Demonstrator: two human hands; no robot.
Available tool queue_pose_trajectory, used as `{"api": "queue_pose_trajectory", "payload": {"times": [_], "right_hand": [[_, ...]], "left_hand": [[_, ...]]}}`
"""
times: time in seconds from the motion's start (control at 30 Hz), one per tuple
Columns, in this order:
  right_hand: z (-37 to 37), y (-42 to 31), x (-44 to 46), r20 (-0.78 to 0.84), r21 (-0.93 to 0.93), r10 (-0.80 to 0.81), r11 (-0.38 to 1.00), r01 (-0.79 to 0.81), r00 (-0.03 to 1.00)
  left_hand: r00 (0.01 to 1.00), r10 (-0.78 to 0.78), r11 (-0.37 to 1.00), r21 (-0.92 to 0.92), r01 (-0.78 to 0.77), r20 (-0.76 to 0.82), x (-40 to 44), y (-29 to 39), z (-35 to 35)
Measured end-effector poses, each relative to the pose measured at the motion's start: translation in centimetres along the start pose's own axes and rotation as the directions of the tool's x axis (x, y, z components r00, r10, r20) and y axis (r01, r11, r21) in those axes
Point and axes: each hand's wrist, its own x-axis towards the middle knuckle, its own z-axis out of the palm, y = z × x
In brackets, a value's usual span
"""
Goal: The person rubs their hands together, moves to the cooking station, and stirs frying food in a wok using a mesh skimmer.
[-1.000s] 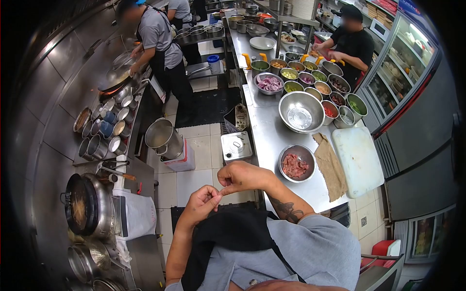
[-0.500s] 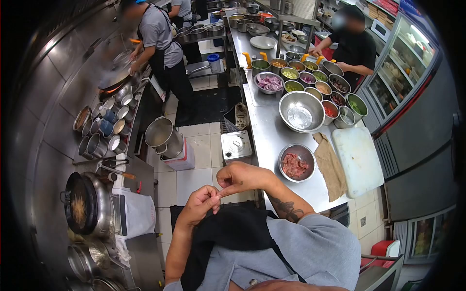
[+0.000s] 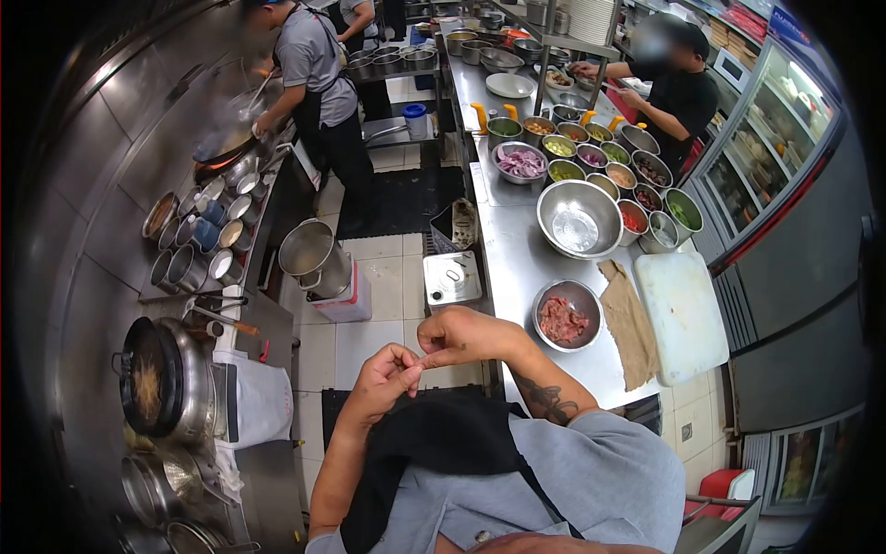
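Note:
My left hand (image 3: 383, 380) and my right hand (image 3: 466, 336) meet in front of my black apron (image 3: 434, 443), over the gap between the two counters. The fingers of both are curled, and the fingertips of my left hand press against the thumb or finger tip of my right. Whether anything small lies between them cannot be made out. To the right, nearest my right hand, a steel bowl of sliced raw meat (image 3: 565, 319) stands on the steel counter (image 3: 508, 268). A larger steel bowl (image 3: 580, 220) sits behind it, with nothing visible inside.
A brown cloth (image 3: 629, 323) and white cutting board (image 3: 681, 314) lie right of the meat. Several ingredient containers (image 3: 559, 148) stand farther back. A stock pot (image 3: 316, 260) stands on the left. One person (image 3: 318, 83) works at a flaming wok (image 3: 221, 152), another (image 3: 678, 102) across the counter.
My hands stay pressed together, barely shifted. The person across the counter has moved their hands back toward a plate. At the wok, the other person's arm and utensil have changed position.

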Motion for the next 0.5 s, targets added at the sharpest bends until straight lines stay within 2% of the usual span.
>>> {"api": "queue_pose_trajectory", "payload": {"times": [0.4,0.5], "right_hand": [[0.29,0.29,0.11,-0.033,-0.06,-0.011,0.998,0.009,0.999],[0.22,0.46,0.02,0.008,-0.069,0.035,0.997,-0.034,0.999]], "left_hand": [[0.995,0.034,0.998,0.048,-0.03,-0.094,0.14,-0.09,0.24],[0.998,0.022,0.997,0.073,-0.018,-0.063,0.0,-0.22,0.16]]}}
